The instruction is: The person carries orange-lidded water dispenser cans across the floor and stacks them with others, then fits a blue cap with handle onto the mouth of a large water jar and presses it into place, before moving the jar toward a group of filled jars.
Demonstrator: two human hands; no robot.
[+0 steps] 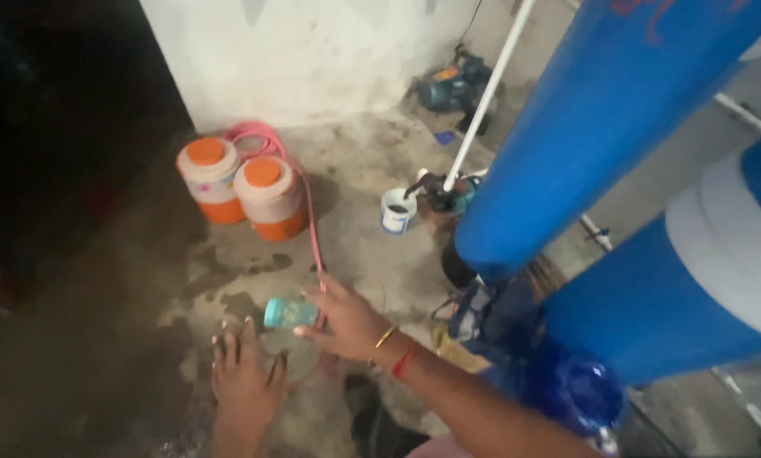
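**Ana:** 2 hands are working low over the wet concrete floor point(143, 339). What is each one doing?

**Ben:** The right hand point(346, 322) is grasping a small teal cup point(290, 312), fingers wrapping its right end. The cup is lying nearly on its side, its long axis running from 9 to 3 o'clock, just above the floor. The left hand point(245, 377) is released, fingers spreading flat, palm down, holding nothing.

**Ana:** Which way is the cup lying from that free hand?

**Ben:** It is sitting at about 1 o'clock from the left hand, near but apart. So the right hand is the nearer one, already touching it. A round clear lid or dish point(291, 356) seems to be lying between the 2 hands, though it is too faint to be sure.

**Ana:** What else is standing around?

**Ben:** 2 orange-and-white jugs point(240, 187) are standing at 11 o'clock with a pink hose point(308, 203) looping past them, a white cup point(397, 209) at 1 o'clock, and blue tanks point(601, 127) towering at 3 o'clock.
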